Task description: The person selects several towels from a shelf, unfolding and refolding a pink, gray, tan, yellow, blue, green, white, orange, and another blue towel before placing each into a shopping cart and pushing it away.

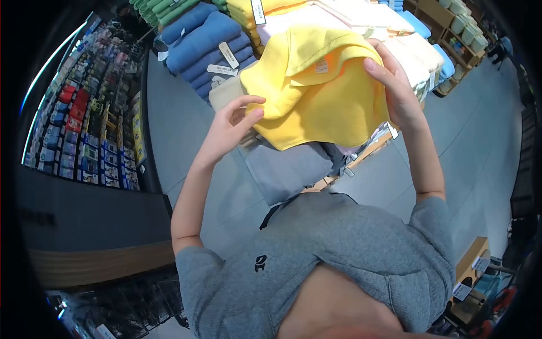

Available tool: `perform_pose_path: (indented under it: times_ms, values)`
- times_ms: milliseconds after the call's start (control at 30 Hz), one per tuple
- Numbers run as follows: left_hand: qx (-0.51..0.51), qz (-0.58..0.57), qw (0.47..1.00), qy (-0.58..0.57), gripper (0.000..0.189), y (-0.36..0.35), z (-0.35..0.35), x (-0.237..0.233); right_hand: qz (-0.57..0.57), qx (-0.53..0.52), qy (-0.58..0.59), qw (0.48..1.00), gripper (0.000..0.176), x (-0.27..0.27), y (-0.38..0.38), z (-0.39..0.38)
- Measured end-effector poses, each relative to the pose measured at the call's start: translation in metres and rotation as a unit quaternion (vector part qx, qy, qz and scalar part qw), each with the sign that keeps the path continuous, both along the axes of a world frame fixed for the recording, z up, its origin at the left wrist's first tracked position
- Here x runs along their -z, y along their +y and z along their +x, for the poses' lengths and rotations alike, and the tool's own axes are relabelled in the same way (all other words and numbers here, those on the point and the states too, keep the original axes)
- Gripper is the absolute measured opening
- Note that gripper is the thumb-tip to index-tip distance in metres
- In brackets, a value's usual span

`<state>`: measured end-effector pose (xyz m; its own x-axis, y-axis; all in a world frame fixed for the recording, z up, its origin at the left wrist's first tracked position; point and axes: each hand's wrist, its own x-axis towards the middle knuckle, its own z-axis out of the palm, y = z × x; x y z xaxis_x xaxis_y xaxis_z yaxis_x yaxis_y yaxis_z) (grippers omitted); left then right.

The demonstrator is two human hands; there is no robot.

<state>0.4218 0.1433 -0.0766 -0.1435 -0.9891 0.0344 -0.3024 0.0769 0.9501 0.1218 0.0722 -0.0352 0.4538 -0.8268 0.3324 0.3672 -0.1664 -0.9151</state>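
Note:
A yellow shirt (333,121) is held up in front of me over the display of folded clothes. Part of its fabric is folded over, and a small label shows inside. My left hand (230,127) pinches its left edge between thumb and fingers. On the other side my right hand (398,90) grips the upper right edge, thumb in front and fingers partly behind the cloth. Just below the shirt lies a grey folded garment (288,166) at the near end of the display.
Blue folded clothes (206,42) with paper tags are stacked at the display's left. Green ones (164,11) and more yellow ones (234,17) lie beyond. A wall of packaged goods (79,118) stands left. Wooden shelves (440,22) are far right, with grey floor (468,147) between.

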Motion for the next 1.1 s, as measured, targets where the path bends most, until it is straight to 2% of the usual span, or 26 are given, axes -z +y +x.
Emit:
perform_pose_path:
  times_ms: [167, 200, 300, 333, 433, 533, 633, 667, 733, 800, 900, 967, 1033, 1100]
  values:
    - [0.124, 0.014, 0.991, 0.053, 0.045, 0.010, -0.037, 0.009, -0.069, -0.091, 0.000, 0.993, 0.040, 0.007, 0.029, 0.022]
    - [0.166, 0.034, 0.982, 0.082, 0.062, 0.013, -0.042, 0.005, -0.033, -0.124, 0.020, 0.992, 0.048, 0.004, 0.035, 0.024]
    - [0.155, 0.014, 0.964, 0.215, 0.075, 0.033, -0.061, 0.012, -0.043, -0.225, 0.033, 0.973, 0.046, 0.005, 0.048, 0.034]
    - [0.181, 0.020, 0.960, 0.214, 0.082, 0.042, -0.063, 0.009, -0.034, -0.266, 0.025, 0.963, 0.046, 0.007, 0.051, 0.038]
    - [0.234, -0.102, 0.959, 0.124, 0.062, 0.062, -0.068, 0.016, -0.019, -0.354, -0.005, 0.935, 0.041, 0.017, 0.059, 0.049]
    - [0.149, -0.040, 0.981, 0.117, 0.049, 0.087, -0.076, 0.016, -0.011, -0.410, -0.009, 0.912, 0.034, 0.016, 0.061, 0.054]
    - [0.070, 0.002, 0.994, 0.085, 0.042, 0.104, -0.080, 0.014, -0.054, -0.450, 0.027, 0.891, 0.030, 0.020, 0.064, 0.062]
    - [0.054, -0.022, 0.998, 0.021, 0.043, 0.114, -0.080, 0.009, -0.067, -0.464, 0.022, 0.883, 0.027, 0.018, 0.066, 0.066]
    - [0.060, -0.093, 0.994, 0.003, 0.045, 0.134, -0.070, 0.025, -0.062, -0.514, 0.024, 0.855, 0.025, 0.016, 0.070, 0.078]
    - [0.045, -0.079, 0.994, 0.057, 0.054, 0.167, -0.063, 0.029, -0.043, -0.559, 0.022, 0.828, 0.021, 0.016, 0.084, 0.092]
    - [0.004, -0.112, 0.978, 0.177, 0.063, 0.203, -0.065, 0.027, -0.095, -0.592, -0.035, 0.800, 0.014, 0.018, 0.106, 0.120]
    - [-0.071, -0.161, 0.964, 0.197, 0.063, 0.226, -0.066, 0.024, -0.140, -0.597, -0.051, 0.789, 0.011, 0.018, 0.126, 0.138]
    - [-0.169, -0.163, 0.946, 0.225, 0.057, 0.253, -0.067, 0.018, -0.050, -0.636, -0.051, 0.769, 0.010, 0.022, 0.154, 0.158]
    - [-0.292, -0.166, 0.893, 0.301, 0.047, 0.282, -0.069, 0.019, -0.012, -0.661, -0.054, 0.748, 0.011, 0.032, 0.185, 0.185]
